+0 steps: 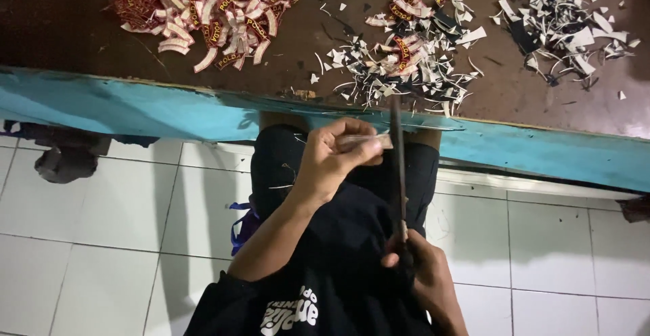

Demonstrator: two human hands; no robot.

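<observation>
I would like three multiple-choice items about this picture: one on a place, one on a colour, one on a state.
1. Where does the heap of curved patches lie?
A. on the table's left part
B. on the floor
C. on the person's lap

2. What colour is the table edge?
A. red
B. blue
C. yellow

3. What is the left hand doing?
A. resting flat on the table
B. hanging open
C. pinching a small strip against the scissors

Answers: 1 A, the heap sits on the brown top at upper left. 2 B, the painted edge is blue. 3 C, the fingers grip the strip at the blades, while the right hand holds the handles.
</observation>
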